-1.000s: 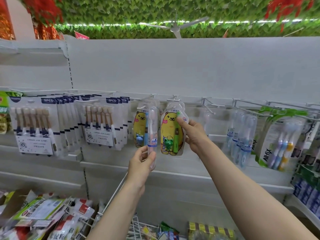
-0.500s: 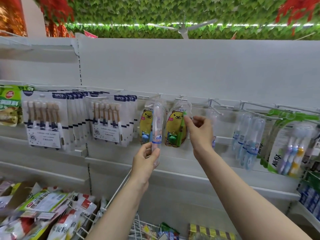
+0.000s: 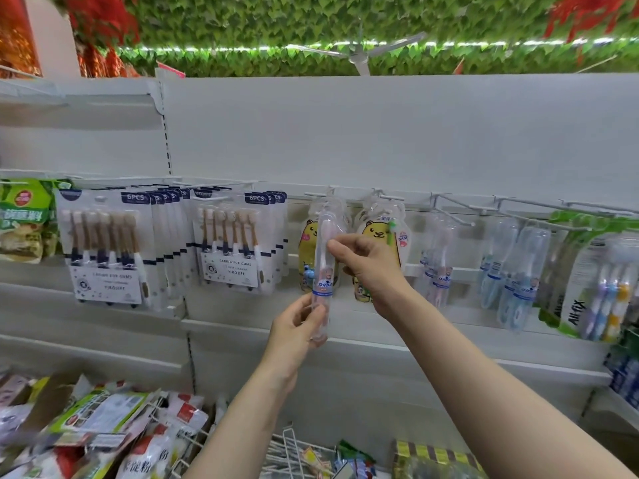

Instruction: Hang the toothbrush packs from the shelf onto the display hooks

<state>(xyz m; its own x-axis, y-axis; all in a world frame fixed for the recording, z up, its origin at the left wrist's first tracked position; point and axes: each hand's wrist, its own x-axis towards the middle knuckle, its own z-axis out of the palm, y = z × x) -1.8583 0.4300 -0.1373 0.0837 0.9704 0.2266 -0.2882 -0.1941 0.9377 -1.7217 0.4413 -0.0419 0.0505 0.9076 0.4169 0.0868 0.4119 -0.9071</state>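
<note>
Right hand (image 3: 371, 267) now off yellow bear pack (image 3: 378, 233), fingertips pinching upper part of clear toothbrush pack (image 3: 323, 261). Left of clear pack: 6PCS packs (image 3: 228, 250) hanging. Left hand (image 3: 297, 326) grips clear pack's bottom end. Pack upright, below white hook (image 3: 320, 194), top near it. Right of it: bear pack hanging.

Bear packs (image 3: 378, 236) crowd both middle hooks; bare hook (image 3: 453, 210) rightward stays reachable

We stood in a shop: white shelving (image 3: 345, 133) (retail gondola style) carried hooks (image 3: 529, 202) hung with packaged toothbrushes (image 3: 235, 250).
</note>
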